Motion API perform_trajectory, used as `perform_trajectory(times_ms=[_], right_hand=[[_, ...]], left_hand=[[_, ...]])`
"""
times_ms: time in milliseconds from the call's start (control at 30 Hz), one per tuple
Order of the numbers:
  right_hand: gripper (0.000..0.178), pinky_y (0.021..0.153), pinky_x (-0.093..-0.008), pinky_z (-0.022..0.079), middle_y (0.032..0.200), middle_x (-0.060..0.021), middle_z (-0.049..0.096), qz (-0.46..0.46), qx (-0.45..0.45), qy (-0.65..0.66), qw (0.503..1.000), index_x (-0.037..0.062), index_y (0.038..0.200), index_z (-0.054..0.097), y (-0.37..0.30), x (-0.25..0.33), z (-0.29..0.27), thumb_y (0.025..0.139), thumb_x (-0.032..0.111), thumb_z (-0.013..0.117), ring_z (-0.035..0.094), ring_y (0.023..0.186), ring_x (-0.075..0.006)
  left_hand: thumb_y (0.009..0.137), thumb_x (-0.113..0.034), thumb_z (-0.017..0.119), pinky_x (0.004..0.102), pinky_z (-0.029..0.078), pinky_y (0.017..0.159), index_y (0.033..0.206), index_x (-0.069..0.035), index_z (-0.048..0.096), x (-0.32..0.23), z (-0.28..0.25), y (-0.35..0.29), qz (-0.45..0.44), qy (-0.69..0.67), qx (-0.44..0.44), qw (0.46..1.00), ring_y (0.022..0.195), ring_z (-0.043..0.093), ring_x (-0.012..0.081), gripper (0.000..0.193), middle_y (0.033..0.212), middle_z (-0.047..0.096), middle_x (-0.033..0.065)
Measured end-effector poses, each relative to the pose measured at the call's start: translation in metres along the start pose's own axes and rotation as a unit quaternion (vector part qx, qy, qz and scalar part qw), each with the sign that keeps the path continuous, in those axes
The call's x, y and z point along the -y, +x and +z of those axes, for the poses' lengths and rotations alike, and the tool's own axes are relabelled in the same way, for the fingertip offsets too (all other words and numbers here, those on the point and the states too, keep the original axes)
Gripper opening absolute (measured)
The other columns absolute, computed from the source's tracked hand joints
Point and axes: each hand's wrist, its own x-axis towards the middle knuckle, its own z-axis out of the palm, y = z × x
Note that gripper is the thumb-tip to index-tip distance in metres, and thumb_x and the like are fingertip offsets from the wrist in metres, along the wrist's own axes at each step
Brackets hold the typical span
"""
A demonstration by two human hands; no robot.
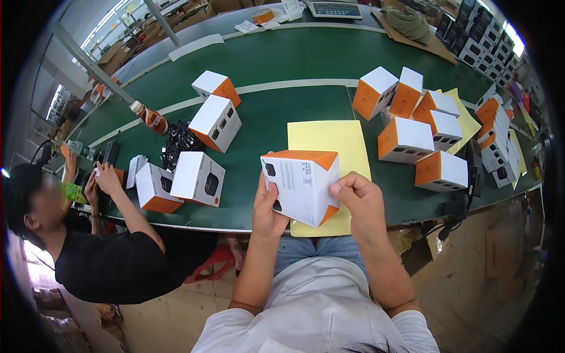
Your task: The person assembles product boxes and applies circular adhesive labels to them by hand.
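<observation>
A white and orange cardboard box (pixel 300 185) is held up in front of me, above the near edge of the green table. My left hand (pixel 268 209) grips its left side, with the thumb on the printed face. On the other side my right hand (pixel 360 203) has its fingers curled in, thumb and forefinger at the box's right edge, by a white and orange corner. Under the box lies a yellow sheet (pixel 347 141) on the table. What the right fingertips pinch is partly hidden.
Similar boxes stand left (pixel 200 179) and right (pixel 406 141) on the green table (pixel 282 97). Black cables (pixel 181 144) and a bottle (pixel 150 117) are at left. A co-worker (pixel 106 241) sits at my left. A black adapter with cord (pixel 456 209) lies at the right edge.
</observation>
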Motion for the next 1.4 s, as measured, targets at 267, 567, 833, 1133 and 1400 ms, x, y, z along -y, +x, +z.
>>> perform_trajectory(times_ms=[267, 567, 833, 1133, 1400], right_hand=[[0.01, 0.064, -0.0181, 0.039, 0.074, 0.0062, 0.049, -0.038, -0.037, -0.046, 0.998, 0.0013, 0.084, 0.066, -0.002, -0.005, 0.006, 0.083, 0.001, 0.076, 0.042, 0.066, -0.0016], [0.01, 0.067, -0.0202, 0.039, 0.08, 0.0037, 0.049, -0.092, -0.007, 0.016, 0.996, 0.0017, 0.08, 0.064, -0.009, -0.014, 0.002, 0.083, -0.002, 0.072, 0.043, 0.072, -0.0038], [0.009, 0.069, -0.0207, 0.036, 0.082, 0.0027, 0.051, -0.058, 0.03, 0.033, 0.997, 0.0018, 0.081, 0.065, -0.016, 0.005, 0.001, 0.083, -0.003, 0.072, 0.043, 0.073, -0.0045], [0.009, 0.066, -0.0182, 0.035, 0.08, 0.0045, 0.049, -0.034, 0.018, 0.011, 0.999, 0.0018, 0.08, 0.067, -0.014, 0.008, -0.004, 0.082, -0.001, 0.075, 0.041, 0.07, -0.0025], [0.009, 0.065, -0.0169, 0.039, 0.078, 0.0053, 0.049, -0.048, 0.007, -0.017, 0.999, 0.0007, 0.082, 0.066, -0.009, -0.003, 0.001, 0.083, -0.003, 0.074, 0.042, 0.069, -0.0012]], left_hand=[[0.098, -0.026, 0.062, 0.0409, 0.043, 0.109, 0.156, -0.012, 0.024, 0.003, -0.008, -0.003, -0.003, -0.025, -0.01, 1.0, 0.133, 0.05, 0.0228, 0.071, 0.147, 0.047, 0.0087], [0.098, -0.025, 0.061, 0.0411, 0.042, 0.111, 0.156, -0.013, 0.024, 0.016, -0.008, -0.001, 0.001, -0.068, 0.021, 0.997, 0.133, 0.05, 0.0226, 0.07, 0.147, 0.047, 0.0065], [0.101, -0.025, 0.056, 0.0409, 0.042, 0.11, 0.155, -0.013, 0.028, 0.02, -0.01, -0.001, -0.014, -0.091, 0.02, 0.996, 0.132, 0.051, 0.0219, 0.062, 0.145, 0.05, 0.0062], [0.101, -0.026, 0.056, 0.0412, 0.042, 0.11, 0.155, -0.013, 0.027, 0.026, -0.01, -0.001, -0.004, -0.091, 0.027, 0.995, 0.132, 0.051, 0.0225, 0.063, 0.145, 0.05, 0.0062], [0.1, -0.029, 0.059, 0.0414, 0.042, 0.11, 0.155, -0.013, 0.028, 0.023, -0.009, -0.004, 0.01, -0.071, 0.009, 0.997, 0.131, 0.051, 0.0221, 0.065, 0.145, 0.049, 0.0065]])
